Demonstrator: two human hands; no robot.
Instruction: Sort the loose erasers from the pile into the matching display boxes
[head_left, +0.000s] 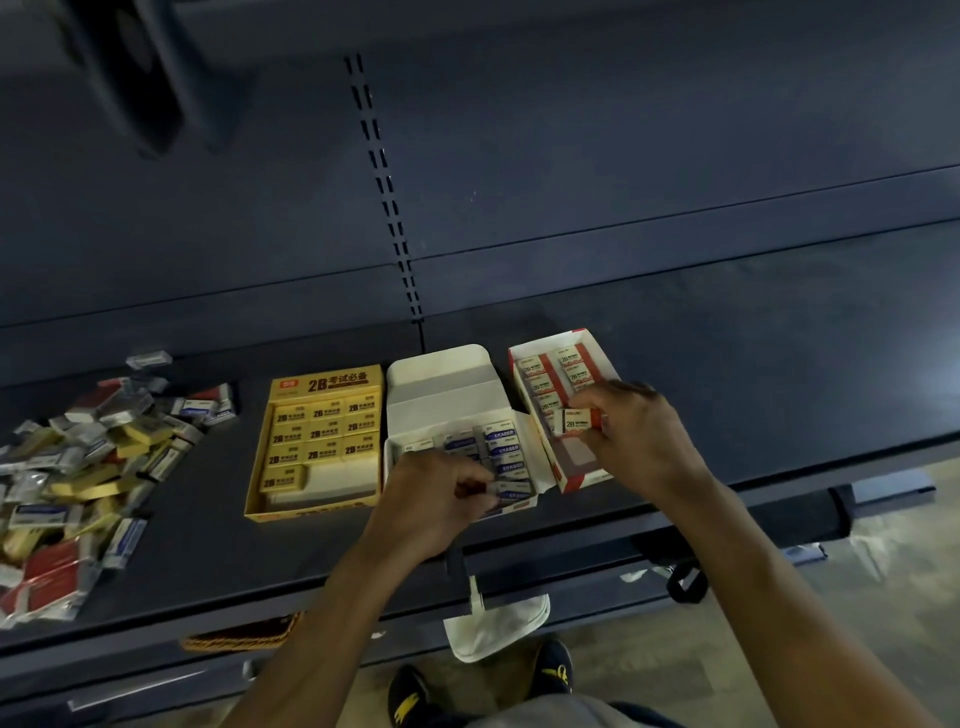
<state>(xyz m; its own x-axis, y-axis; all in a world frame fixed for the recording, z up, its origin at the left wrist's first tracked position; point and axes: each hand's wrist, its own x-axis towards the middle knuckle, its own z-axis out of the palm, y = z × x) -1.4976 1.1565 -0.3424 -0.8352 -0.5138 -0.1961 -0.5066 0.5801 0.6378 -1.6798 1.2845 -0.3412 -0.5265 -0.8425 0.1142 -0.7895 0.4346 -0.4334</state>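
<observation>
While over card boxes (439, 387), hands (436, 493) (639, 436) w/ small rect. erasers (576, 418)

A dark shelf (218, 545) carries everything. The white display box (441, 379) sits on it with its lid flap folded open toward the shelf's back panel. Just left of the white box, nearly touching it, the yellow display box (327, 385) lies flat. Just right of the white box, against its side flap, the red-and-white display box (574, 457) lies slightly angled. Well left of the white box, beyond the yellow one, a pile of loose erasers (78, 467) in yellow, red and blue-and-white wrappers spreads to the picture's edge. Behind the pile, a single wrapped eraser (149, 359) lies apart.
</observation>
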